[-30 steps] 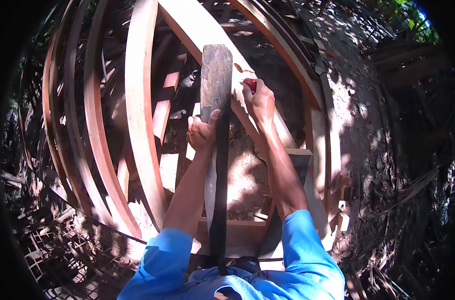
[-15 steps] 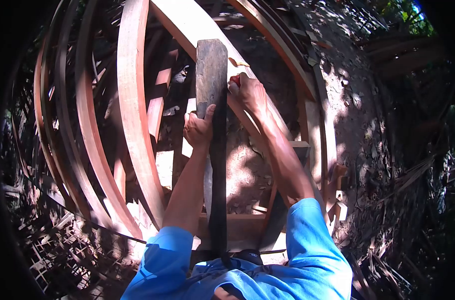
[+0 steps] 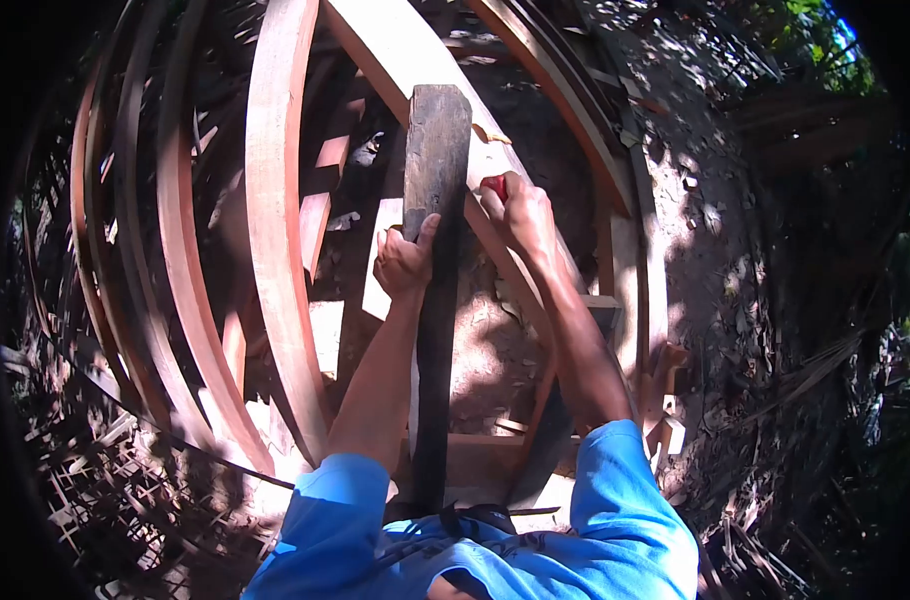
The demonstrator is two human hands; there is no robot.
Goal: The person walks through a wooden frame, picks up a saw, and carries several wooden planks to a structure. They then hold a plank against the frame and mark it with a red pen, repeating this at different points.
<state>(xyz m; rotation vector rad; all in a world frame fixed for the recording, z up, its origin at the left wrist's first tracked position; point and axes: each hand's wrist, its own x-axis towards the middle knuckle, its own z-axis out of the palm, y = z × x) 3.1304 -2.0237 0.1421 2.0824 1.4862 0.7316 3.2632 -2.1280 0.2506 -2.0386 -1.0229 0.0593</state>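
A dark, weathered wooden plank (image 3: 439, 150) runs upright through the middle of the view, from near my body to a blunt far end. My left hand (image 3: 403, 264) grips its left edge, thumb resting on the top face and fingers curled at the side. To the right, my right hand (image 3: 523, 212) is closed around a small red object (image 3: 494, 186), most of it hidden by the fingers. That hand rests over a pale curved beam (image 3: 415, 50), which slants from the upper left down to the right. A thin wood shaving (image 3: 490, 133) lies on the beam just beyond the hand.
Several curved timber ribs (image 3: 275, 200) rise on the left, and another curved beam (image 3: 565, 100) stands at the upper right. Leaf-littered ground (image 3: 715, 230) stretches along the right side. Broken sticks (image 3: 125, 500) cover the lower left.
My right hand has slid a little along the pale beam, toward me and to the right, still holding the red object. My left hand keeps its hold on the plank. The view has shifted slightly.
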